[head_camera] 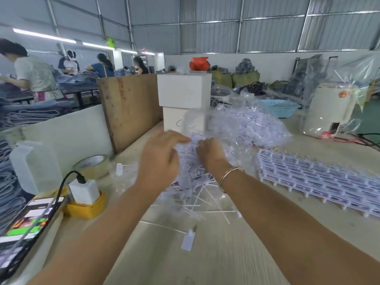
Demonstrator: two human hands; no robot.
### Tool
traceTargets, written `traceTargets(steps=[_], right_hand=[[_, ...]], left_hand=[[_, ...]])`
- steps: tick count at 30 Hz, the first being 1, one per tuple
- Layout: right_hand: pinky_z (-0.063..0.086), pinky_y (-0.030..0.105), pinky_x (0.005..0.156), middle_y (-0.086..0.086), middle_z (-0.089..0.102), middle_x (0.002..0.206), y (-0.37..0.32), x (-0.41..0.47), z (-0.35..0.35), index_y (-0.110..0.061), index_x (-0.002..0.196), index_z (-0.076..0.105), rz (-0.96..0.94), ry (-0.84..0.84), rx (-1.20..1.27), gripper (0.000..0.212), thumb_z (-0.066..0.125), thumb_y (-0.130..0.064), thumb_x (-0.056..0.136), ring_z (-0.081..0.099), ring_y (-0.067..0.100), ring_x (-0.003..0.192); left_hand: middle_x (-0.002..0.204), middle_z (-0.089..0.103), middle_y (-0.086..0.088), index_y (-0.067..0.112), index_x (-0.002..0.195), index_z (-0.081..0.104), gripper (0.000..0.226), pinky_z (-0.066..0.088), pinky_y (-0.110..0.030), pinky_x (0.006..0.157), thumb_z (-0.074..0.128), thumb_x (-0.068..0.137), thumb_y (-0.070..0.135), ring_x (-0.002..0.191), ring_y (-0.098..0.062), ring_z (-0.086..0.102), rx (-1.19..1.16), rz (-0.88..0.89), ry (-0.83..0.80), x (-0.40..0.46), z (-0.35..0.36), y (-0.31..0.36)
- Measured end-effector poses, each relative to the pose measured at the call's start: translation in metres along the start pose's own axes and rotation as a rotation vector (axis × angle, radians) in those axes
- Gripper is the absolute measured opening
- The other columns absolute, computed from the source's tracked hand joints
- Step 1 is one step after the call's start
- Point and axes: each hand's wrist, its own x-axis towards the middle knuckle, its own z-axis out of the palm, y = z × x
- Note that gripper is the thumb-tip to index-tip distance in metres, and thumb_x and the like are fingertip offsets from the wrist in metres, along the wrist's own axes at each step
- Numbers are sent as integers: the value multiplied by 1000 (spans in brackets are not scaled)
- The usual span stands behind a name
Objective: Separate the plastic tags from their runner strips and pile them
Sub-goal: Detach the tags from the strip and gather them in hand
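Observation:
A loose heap of white plastic tags [191, 182] with thin strands lies in the middle of the wooden table [216, 254]. My left hand [162, 159] and my right hand [209, 153] both grip a bunch of tags at the top of the heap, fingers curled into it. Behind them a clear plastic bag of tags [246, 124] bulges. Rows of tags still on their runner strips [320, 179] are stacked at the right. A single loose tag [188, 241] lies near the front. Bare runner sticks [211, 208] are scattered under the heap.
Two stacked white boxes [185, 99] stand behind the heap. At the left are a tape roll [92, 165], a white charger on a yellow holder [84, 194], a phone [24, 229] and a wooden board [129, 108]. A white appliance in plastic [331, 108] and a blue basket [277, 108] sit far right.

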Motion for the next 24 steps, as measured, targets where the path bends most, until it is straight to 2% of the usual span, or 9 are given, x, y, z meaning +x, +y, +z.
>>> traceTargets(steps=[2, 3, 5, 7, 10, 12, 15, 18, 24], right_hand=[[50, 21, 85, -1, 50, 113, -18, -2, 5, -10, 136, 37, 34, -38, 302, 43, 35, -32, 100, 56, 11, 97], [52, 24, 82, 2, 47, 117, -19, -7, 1, -7, 141, 28, 11, -48, 349, 51, 40, -32, 98, 55, 14, 100], [45, 38, 93, 13, 29, 140, -11, -24, -2, -3, 145, 13, -121, -18, 221, 71, 53, -23, 91, 44, 28, 122], [36, 41, 104, 19, 15, 148, 6, -47, -12, 2, 144, 15, -111, -76, 398, 75, 56, -27, 88, 30, 34, 132], [38, 39, 102, 11, 29, 143, 22, -88, -29, -10, 134, 46, 1, 14, 649, 45, 48, -21, 90, 36, 27, 129], [47, 38, 86, 5, 52, 117, 13, -122, -38, -15, 106, 65, 59, 201, 676, 28, 44, -13, 88, 50, 24, 111], [44, 35, 70, 5, 58, 96, -31, -163, -43, -11, 90, 64, -254, 314, 669, 19, 45, -13, 87, 53, 24, 95], [41, 36, 76, 5, 62, 95, -67, -175, -33, -11, 100, 66, -512, 306, 630, 21, 50, -17, 88, 54, 26, 93], [33, 33, 93, -12, 64, 109, -46, -175, 16, -26, 107, 62, -341, 238, 503, 29, 38, -28, 91, 55, 18, 101]], left_hand=[[107, 63, 2, 18, 106, 64, 26, 44, -32, 84, 50, 86, 13, 99, -19, 56, 25, -32, -449, -8, 14, 6], [112, 59, 6, 22, 112, 58, 27, 44, -34, 86, 53, 88, 32, 104, -17, 55, 79, -82, -658, -14, 22, 7], [123, 49, 8, 26, 125, 44, 62, 41, -36, 92, 56, 77, 64, 113, -15, 47, 242, -134, -920, -30, 34, 3], [128, 37, 5, 22, 130, 37, 85, 35, -36, 95, 55, 67, 77, 117, -18, 38, 415, -78, -1070, -42, 40, 0], [125, 36, 0, 18, 122, 44, 59, 38, -33, 86, 53, 83, 61, 116, -20, 37, 487, -26, -1050, -48, 42, -6], [123, 40, -2, 17, 118, 49, 31, 43, -32, 81, 46, 95, 38, 113, -21, 43, 548, 35, -988, -43, 47, -6], [118, 51, -6, 11, 113, 52, 23, 42, -35, 76, 38, 98, 20, 105, -25, 55, 563, -28, -926, -33, 50, -9], [109, 52, -6, 10, 101, 56, 20, 42, -35, 71, 41, 97, 22, 94, -28, 58, 488, -23, -834, -23, 45, -16], [81, 44, 0, 15, 74, 40, 21, 42, -37, 72, 45, 94, 19, 81, -27, 55, 343, -49, -669, -16, 27, -24]])
